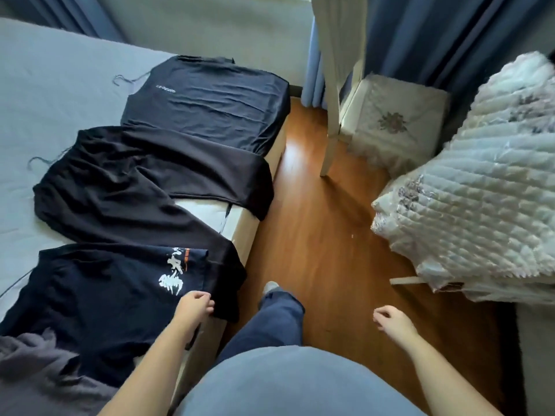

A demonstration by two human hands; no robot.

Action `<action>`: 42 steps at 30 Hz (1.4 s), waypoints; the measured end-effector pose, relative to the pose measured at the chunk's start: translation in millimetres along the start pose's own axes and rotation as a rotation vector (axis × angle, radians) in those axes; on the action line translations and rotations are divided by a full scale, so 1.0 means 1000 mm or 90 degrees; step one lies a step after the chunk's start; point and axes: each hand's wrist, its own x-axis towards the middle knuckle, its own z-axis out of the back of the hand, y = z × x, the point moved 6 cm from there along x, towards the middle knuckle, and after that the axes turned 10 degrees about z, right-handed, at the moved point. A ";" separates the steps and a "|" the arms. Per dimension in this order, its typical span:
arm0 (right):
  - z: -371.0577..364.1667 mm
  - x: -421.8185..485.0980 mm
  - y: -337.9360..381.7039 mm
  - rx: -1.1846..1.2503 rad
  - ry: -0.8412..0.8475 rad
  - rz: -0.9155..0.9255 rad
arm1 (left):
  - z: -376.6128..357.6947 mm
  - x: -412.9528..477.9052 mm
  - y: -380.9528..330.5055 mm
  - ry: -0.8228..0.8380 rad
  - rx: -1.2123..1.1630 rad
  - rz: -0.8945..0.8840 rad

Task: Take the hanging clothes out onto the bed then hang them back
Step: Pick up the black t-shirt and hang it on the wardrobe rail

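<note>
Three dark garments lie in a row on the bed (51, 94), each with a wire hanger poking out on the left. Farthest is a navy T-shirt (207, 100), then a black garment (120, 187) draped over the bed edge, and nearest a navy T-shirt with a white print (99, 301). My left hand (195, 306) rests at the nearest shirt's right edge, fingers curled against the cloth; whether it pinches the fabric is unclear. My right hand (392, 321) hovers over the floor, fingers loosely curled, holding nothing.
A grey cloth (36, 373) lies at the bed's near corner. A narrow strip of wooden floor (318, 223) runs between the bed and a white chair (390, 115). Plastic-wrapped white quilts (468, 205) are stacked on the right. Blue curtains (420, 34) hang behind.
</note>
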 end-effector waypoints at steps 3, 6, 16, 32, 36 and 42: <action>0.024 0.046 0.082 -0.098 0.062 0.058 | -0.007 0.017 -0.067 0.022 0.000 0.009; 0.058 0.093 0.167 -0.035 0.024 0.129 | -0.023 0.036 -0.143 0.041 0.034 -0.003; 0.151 0.228 0.295 0.150 0.015 0.193 | -0.128 0.062 -0.361 0.070 0.021 -0.056; 0.091 0.363 0.609 -0.131 0.341 0.391 | -0.028 0.111 -0.401 -0.235 -0.223 0.062; 0.059 0.375 0.654 -0.180 0.347 0.376 | 0.005 0.161 -0.406 -0.230 -0.289 0.120; -0.001 0.428 0.718 -0.357 0.344 0.383 | 0.066 0.215 -0.461 -0.253 -0.323 0.149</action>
